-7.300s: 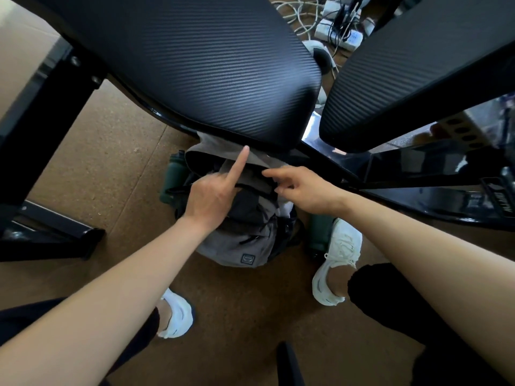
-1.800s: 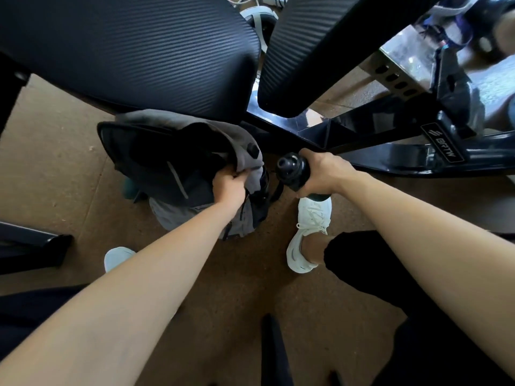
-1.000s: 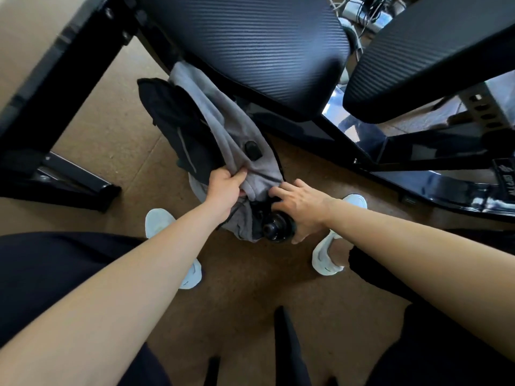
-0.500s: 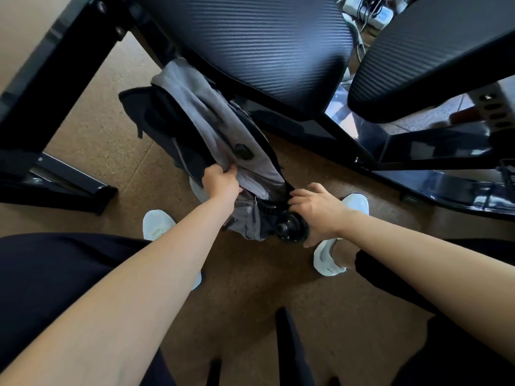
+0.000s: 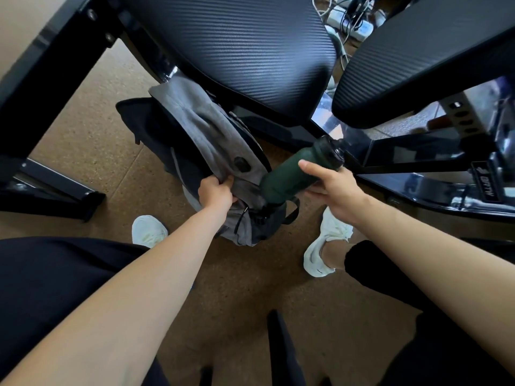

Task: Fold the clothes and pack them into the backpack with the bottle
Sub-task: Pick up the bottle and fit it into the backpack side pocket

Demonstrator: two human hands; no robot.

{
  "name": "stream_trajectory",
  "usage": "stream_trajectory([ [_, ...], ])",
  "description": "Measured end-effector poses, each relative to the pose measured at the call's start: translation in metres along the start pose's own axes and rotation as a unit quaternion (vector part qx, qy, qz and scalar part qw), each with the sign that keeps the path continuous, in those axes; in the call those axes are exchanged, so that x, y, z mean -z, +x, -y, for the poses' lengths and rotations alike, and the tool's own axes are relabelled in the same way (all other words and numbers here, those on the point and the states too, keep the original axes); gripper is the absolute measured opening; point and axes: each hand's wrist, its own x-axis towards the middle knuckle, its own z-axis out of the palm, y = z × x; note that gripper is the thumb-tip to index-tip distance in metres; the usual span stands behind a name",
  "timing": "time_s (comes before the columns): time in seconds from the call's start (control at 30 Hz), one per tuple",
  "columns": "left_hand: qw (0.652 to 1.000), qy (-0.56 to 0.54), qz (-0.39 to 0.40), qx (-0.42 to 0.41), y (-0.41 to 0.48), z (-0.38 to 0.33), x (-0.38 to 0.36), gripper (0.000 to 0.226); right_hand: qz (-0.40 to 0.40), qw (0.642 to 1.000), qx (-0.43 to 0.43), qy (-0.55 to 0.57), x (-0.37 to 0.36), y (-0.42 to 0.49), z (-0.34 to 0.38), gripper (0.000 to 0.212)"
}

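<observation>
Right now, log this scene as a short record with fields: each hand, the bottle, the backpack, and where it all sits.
left hand: gripping the grey fabric of the backpack
right hand: wrapped around the bottle
bottle: dark green, tilted, base end at the backpack's side, cap end pointing away
backpack: grey and black, on the floor beside the black bench
clothes: none visible

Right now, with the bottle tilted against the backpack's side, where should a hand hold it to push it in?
Grip the bottle around its upper body just below the dark cap, coming from its right side, as the right hand does. It leans cap-up to the right, with its base at the backpack side pocket, so the lower end should stay free. The left hand pinches the grey fabric.
</observation>
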Motion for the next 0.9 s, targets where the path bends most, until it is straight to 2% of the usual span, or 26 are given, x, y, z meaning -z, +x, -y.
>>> stream_trajectory([
  [0.13, 1.0, -0.014, 0.005, 0.011, -0.001, -0.001, -0.004, 0.014, -0.056, 0.978, -0.073, 0.187, -0.017, -0.015, -0.025, 0.055],
  [0.27, 0.999, -0.014, 0.022, 0.022, -0.001, 0.002, -0.008, 0.008, -0.112, 0.914, -0.119, 0.371, -0.039, -0.024, -0.045, 0.057],
  [0.37, 0.999, -0.011, 0.028, 0.029, -0.002, 0.003, -0.011, 0.011, -0.141, 0.88, -0.129, 0.434, -0.051, -0.024, -0.058, 0.065],
  [0.5, 0.999, -0.025, 0.026, 0.035, -0.004, 0.004, -0.01, 0.016, -0.148, 0.88, -0.127, 0.432, -0.049, -0.02, -0.07, 0.074],
  [0.7, 0.998, -0.053, 0.031, 0.031, -0.009, 0.005, -0.009, 0.018, -0.175, 0.904, -0.125, 0.37, -0.041, -0.016, -0.076, 0.06],
  [0.83, 0.998, -0.043, 0.048, 0.005, -0.012, 0.004, -0.011, 0.015, -0.192, 0.938, -0.117, 0.266, -0.035, -0.016, -0.076, 0.06],
  [0.9, 0.997, -0.026, 0.068, -0.018, -0.015, 0.002, -0.012, 0.014, -0.189, 0.954, -0.103, 0.206, -0.031, -0.016, -0.075, 0.053],
])
